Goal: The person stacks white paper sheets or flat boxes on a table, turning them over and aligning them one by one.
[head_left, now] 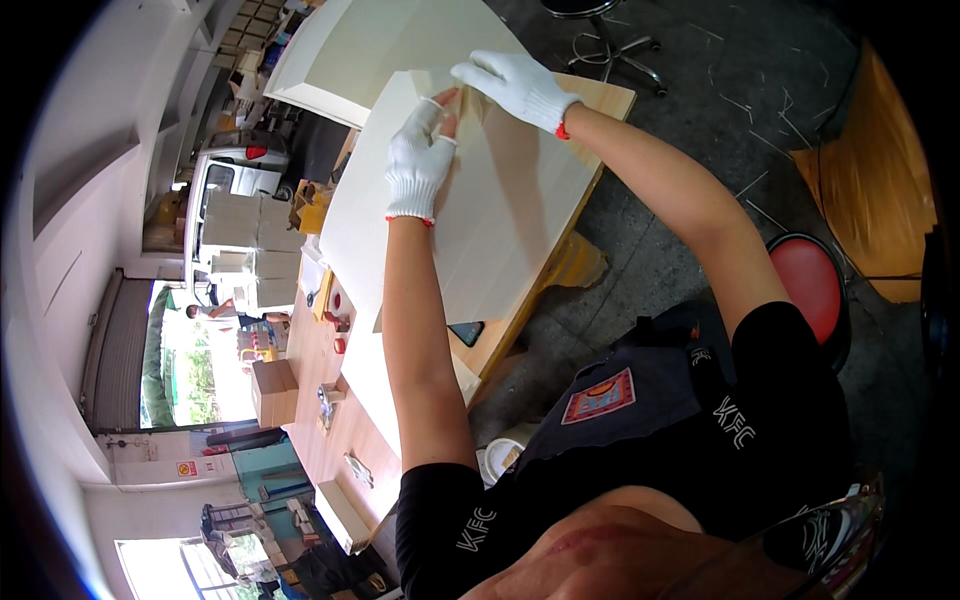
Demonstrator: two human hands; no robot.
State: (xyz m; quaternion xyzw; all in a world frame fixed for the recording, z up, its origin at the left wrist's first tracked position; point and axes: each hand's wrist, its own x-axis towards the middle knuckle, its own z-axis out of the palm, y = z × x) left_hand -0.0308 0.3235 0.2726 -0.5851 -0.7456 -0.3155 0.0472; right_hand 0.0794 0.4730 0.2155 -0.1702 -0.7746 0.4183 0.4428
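Across the desk (604, 99) lies a pale sheet (470, 235); near its far end, the gloved right hand (520, 90) has outstretched fingers; whether the curled left hand (418, 165) grips anything, I cannot tell.

Looks down from the head through one wide fisheye lens, bending straight edges toward a dark rim; takes in left hand (418, 160), right hand (522, 92) and surface (318, 370) near, torso (650, 440) closer at lower right, white van (246, 180) far off at left.
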